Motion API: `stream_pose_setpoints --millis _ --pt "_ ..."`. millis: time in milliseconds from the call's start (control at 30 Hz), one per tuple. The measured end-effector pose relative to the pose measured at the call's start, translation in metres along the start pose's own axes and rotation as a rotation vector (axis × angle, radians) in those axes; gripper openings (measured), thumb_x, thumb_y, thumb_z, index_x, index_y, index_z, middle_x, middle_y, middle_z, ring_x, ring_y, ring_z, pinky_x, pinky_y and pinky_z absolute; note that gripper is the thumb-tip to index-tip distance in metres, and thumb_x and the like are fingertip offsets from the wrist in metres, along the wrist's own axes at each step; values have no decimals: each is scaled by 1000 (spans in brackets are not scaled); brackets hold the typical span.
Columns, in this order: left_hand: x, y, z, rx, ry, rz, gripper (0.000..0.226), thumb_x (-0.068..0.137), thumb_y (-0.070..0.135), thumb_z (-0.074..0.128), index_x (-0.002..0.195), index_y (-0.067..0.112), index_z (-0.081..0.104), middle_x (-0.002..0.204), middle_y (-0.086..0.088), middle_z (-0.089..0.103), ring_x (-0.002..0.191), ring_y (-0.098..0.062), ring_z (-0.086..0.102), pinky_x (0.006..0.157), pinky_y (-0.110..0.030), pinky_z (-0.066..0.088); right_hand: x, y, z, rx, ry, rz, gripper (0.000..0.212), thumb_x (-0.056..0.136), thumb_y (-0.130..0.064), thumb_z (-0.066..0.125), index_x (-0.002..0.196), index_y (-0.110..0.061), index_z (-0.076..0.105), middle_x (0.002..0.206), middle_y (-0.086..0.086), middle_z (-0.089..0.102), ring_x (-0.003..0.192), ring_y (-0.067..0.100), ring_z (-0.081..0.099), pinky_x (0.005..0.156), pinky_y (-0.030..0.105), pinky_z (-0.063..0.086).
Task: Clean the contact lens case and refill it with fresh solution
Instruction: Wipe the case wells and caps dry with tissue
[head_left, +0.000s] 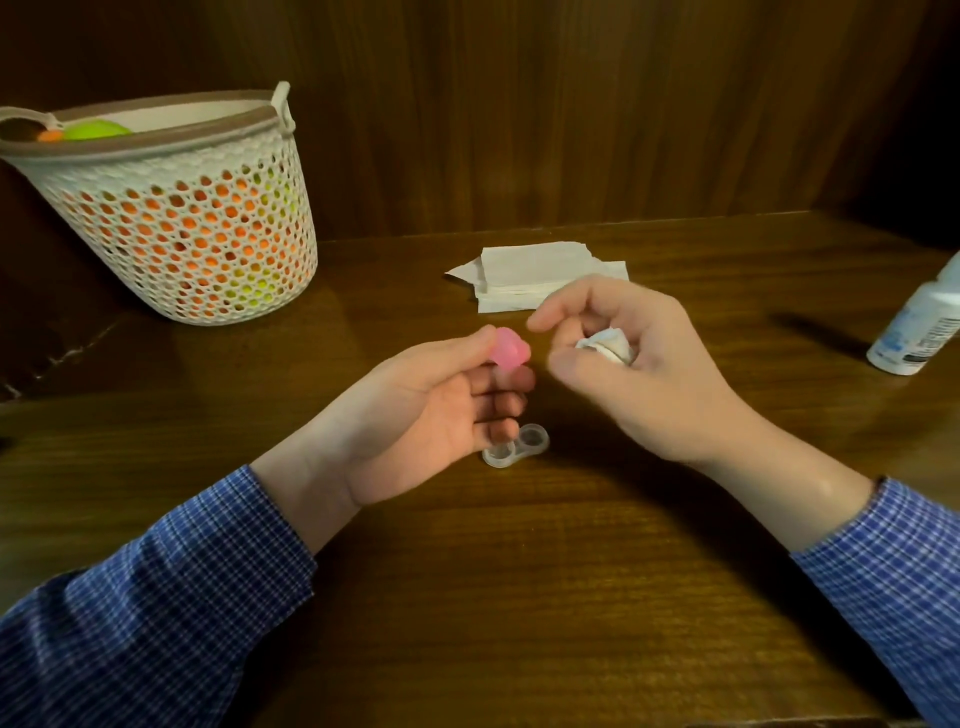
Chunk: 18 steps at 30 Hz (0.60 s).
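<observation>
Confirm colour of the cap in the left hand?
Pink, translucent cap, pinched by the left hand; head view.

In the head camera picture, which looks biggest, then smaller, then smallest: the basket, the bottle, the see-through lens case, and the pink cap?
1. Basket, easily the biggest.
2. Bottle, though the picture's edge cuts it off.
3. Lens case.
4. Pink cap, partly hidden by the left hand, so case versus cap is unsure.
</observation>
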<state>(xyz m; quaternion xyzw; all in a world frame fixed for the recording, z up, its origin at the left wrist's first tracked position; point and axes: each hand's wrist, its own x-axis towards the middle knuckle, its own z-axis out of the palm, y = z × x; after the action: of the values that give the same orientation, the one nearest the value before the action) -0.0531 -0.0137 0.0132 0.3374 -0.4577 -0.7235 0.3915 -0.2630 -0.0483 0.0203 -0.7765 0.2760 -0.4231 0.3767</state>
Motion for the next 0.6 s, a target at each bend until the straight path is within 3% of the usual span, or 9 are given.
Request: stream_pose_setpoints --millis 67,167,267,400,500,600 --pt "0 0 -1 -23 22 3 32 92 35 61 114 11 64 93 -2 63 83 -13 57 76 -29 49 0 -2 -1 201 -21 86 27 75 0 49 98 -13 53 81 4 57 51 5 41 48 18 34" --pt "1 -1 -2 -54 37 -5 31 94 34 59 114 11 62 92 -2 63 81 -13 58 75 -29 50 1 -8 -2 431 9 234 31 61 2 39 87 -14 44 85 5 52 44 7 30 43 23 22" --pt "1 -2 -1 -45 38 -1 32 93 33 59 116 10 63 93 -3 64 81 -13 60 75 -29 51 3 -9 -2 518 9 285 18 72 0 40 80 -14 46 82 3 54 47 10 34 41 21 27" --pt "1 -2 0 -11 44 38 32 95 28 60 116 4 63 93 -2 64 82 -11 60 77 -27 52 2 -6 -2 337 -83 195 23 99 7 48 89 -9 61 73 16 54 54 16 52 48 27 47" --pt "0 0 0 -7 18 37 36 93 30 63 120 6 66 91 0 63 81 -9 60 76 -26 52 1 -6 -3 165 -139 144 14 101 -8 59 94 -13 70 64 4 63 55 14 56 54 24 49" --pt "0 0 2 -2 12 26 31 91 32 65 113 11 73 88 0 64 79 -9 60 73 -24 53 2 -6 -2 109 -132 182 10 101 -16 62 94 -15 70 68 -4 66 58 8 56 54 19 47"
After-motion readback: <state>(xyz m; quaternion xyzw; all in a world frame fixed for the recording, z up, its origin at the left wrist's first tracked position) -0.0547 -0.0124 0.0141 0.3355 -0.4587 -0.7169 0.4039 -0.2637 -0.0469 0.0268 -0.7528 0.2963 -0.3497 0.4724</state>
